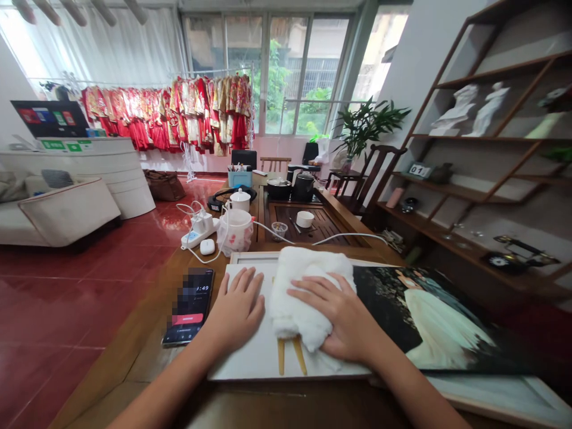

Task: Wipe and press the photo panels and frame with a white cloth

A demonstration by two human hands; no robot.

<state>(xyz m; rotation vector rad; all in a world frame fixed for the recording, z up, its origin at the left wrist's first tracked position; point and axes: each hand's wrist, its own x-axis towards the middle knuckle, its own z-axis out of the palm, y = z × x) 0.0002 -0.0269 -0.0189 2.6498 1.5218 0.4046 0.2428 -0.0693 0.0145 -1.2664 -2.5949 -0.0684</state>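
Observation:
My left hand lies flat on a white board, its fingers stretched out, left of a folded white towel. Over the towel's right side rests my right hand, with cloth bunched between its thumb and fingers. Two gold strips stick out from under the towel; whether they are part of the board's surface cannot be told. To the right, touching the board area, is a dark picture panel showing a figure in a pale gown. A phone with a lit screen lies left of my left hand.
Behind the board stand a plastic-wrapped container, a lidded white cup and a power strip. A white cable crosses near a tea tray holding a white bowl. Wooden shelves rise at right.

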